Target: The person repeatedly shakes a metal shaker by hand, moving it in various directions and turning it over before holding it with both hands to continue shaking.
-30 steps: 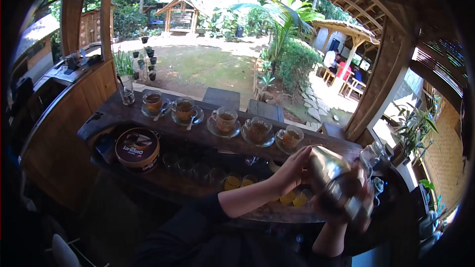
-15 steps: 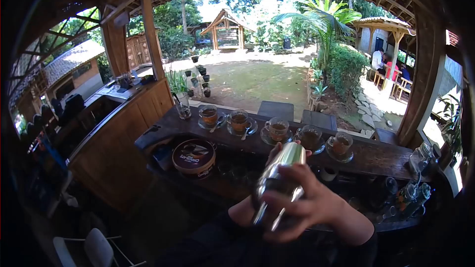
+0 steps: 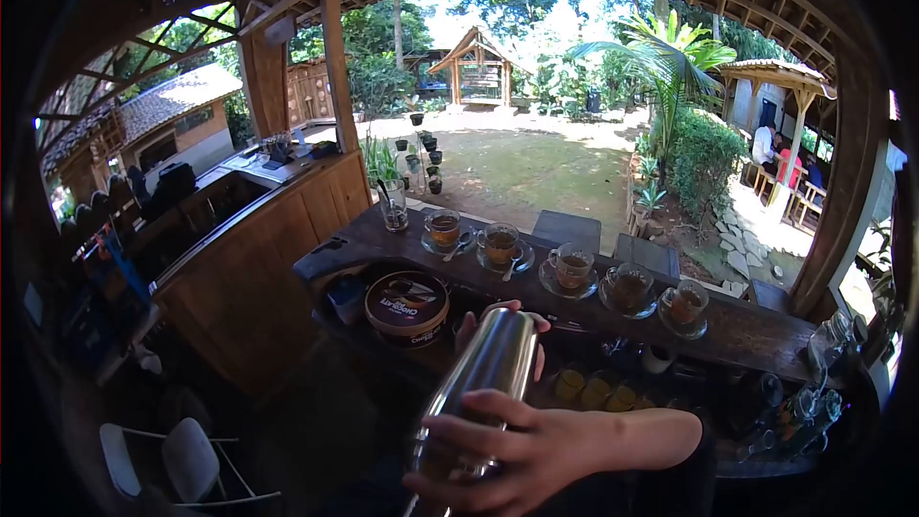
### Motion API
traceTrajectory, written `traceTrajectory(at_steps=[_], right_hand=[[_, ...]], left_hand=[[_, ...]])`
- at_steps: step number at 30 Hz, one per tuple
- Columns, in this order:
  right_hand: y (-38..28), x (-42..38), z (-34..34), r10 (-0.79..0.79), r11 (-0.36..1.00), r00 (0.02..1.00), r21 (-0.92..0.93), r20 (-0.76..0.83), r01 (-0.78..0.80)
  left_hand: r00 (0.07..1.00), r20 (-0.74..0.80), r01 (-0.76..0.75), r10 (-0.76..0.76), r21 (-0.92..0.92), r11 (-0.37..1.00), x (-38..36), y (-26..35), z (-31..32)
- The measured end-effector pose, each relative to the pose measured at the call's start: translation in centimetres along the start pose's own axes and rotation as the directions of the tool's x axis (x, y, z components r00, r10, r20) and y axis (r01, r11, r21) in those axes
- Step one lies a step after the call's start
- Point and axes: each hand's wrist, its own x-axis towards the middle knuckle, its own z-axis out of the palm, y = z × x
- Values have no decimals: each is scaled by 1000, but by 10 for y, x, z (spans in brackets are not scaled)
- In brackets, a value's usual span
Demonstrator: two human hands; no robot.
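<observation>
Both hands grip a shiny metal cocktail shaker (image 3: 493,349), tilted with its upper end leaning away to the right. My right hand (image 3: 503,455) is closed around its lower part, fingers spread over the near side. Behind the upper end is my left hand (image 3: 467,331), mostly hidden by the metal, with fingertips curling over the far side and top. Beyond the shaker, glass cups of brown drink (image 3: 571,268) stand in a row on glass saucers (image 3: 550,280) along the dark wooden counter (image 3: 737,340). Spoons rest by some cups.
A round chocolate tub (image 3: 407,304) sits on the lower shelf at left, near a glass holding utensils (image 3: 393,211). Several yellowish glasses (image 3: 598,393) stand below the counter. Glass jars (image 3: 831,337) crowd the right end. A white folding chair (image 3: 191,460) is at lower left.
The shaker and both hands have moved down and to the left in view. The view itself has turned slightly left, so the counter and cups appear further right and lower.
</observation>
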Motion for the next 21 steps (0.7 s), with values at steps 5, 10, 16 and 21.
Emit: traceTrajectory(at_steps=[5,10,16,21], right_hand=[[74,-38,19,415,852,909,359,-21,-381],[68,-38,23,321,903,936,251,141,-348],[37,0,7,-42,958,997,282,-61,57],[84,-30,29,572,743,820,406,27,-532]], left_hand=[[549,-836,-265,-1,-175,948,-21,-38,-15],[820,-569,-151,-52,-304,941,-42,-26,-42],[916,-390,-164,95,-149,975,-14,5,5],[759,-651,-261,33,-257,930,-46,-33,-28]])
